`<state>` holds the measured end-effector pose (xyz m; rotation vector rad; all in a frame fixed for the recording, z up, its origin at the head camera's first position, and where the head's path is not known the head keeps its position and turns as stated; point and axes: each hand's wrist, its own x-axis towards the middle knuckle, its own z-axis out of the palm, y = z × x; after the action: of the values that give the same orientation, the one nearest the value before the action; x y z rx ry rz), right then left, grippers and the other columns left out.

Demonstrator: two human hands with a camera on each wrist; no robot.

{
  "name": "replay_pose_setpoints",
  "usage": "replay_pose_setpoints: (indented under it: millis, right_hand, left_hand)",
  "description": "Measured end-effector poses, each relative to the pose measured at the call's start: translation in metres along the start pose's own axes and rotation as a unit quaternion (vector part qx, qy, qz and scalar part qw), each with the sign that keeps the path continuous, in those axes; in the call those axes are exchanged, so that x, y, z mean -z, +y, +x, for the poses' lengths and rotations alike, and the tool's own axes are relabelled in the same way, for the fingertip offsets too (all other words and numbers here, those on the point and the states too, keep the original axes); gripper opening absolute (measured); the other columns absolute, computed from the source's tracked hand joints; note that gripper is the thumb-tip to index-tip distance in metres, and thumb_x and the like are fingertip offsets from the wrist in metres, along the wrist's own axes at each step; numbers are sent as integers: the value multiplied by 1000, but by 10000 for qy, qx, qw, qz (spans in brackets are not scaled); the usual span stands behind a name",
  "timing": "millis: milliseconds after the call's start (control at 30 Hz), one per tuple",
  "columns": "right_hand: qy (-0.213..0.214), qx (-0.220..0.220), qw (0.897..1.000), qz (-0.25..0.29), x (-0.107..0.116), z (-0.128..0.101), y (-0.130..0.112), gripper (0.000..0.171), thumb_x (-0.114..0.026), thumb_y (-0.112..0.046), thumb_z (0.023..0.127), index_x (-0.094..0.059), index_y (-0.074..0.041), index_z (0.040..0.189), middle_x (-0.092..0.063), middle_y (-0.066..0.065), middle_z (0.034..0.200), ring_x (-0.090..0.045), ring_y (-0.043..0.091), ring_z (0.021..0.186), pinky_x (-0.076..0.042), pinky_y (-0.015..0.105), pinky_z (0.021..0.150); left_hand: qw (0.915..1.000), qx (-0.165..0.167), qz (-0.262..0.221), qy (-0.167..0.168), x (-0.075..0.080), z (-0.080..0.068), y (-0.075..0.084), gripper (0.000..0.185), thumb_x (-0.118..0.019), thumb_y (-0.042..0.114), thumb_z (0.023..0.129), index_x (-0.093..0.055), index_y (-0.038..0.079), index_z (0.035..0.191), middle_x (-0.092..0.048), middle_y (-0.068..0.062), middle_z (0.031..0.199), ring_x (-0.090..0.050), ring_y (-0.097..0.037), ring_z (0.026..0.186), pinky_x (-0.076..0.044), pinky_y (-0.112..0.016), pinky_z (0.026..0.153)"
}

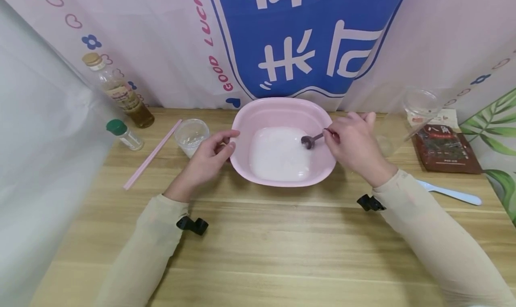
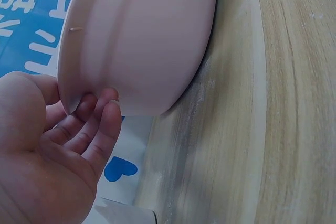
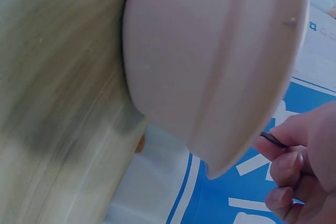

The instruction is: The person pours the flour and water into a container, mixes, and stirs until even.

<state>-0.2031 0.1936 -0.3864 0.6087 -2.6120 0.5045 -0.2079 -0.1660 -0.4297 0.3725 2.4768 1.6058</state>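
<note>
My right fingers (image 3: 294, 129) pinched spoon (image 1: 308, 142) over basin (image 1: 282, 112); left fingers (image 2: 105, 135) gripped its rim (image 1: 282, 183). Spoon seemed light, stiff, best held by handle (image 1: 319, 136).

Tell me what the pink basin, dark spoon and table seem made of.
Pink basin: probably plastic, smooth and satiny, with an evenly coloured wall and thin rim. Dark spoon: plastic or metal; a faint sheen leaves it open. Table: wood or printed laminate, low sheen, with streaky grain.
</note>
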Motion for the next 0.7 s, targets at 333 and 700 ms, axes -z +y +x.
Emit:
replay_pose_setpoints:
  millis: [333, 700]
  right_hand:
    - [152, 496, 9980, -359, -17, 5, 8, 14, -77, -10, 98, -83, 0, 90, -80, 18, 90, -58, 39, 85, -32, 57, 86]
    - [65, 711, 9974, 43, -15, 8, 5, 13, -75, -8, 98, -83, 2, 97, -78, 18, 88, -62, 39, 85, -39, 48, 78]
  left_hand:
    - [10000, -40, -24, -6, 0, 0, -1, 41, -53, 12, 113, -57, 2, 152, -59, -18, 113, -62, -21, 86, -64, -35, 81]
    - [10000, -96, 9, -7, 1, 0, -1, 40, -53, 12, 112, -58, 2, 151, -60, -18, 113, -63, -29, 87, -64, -34, 79]
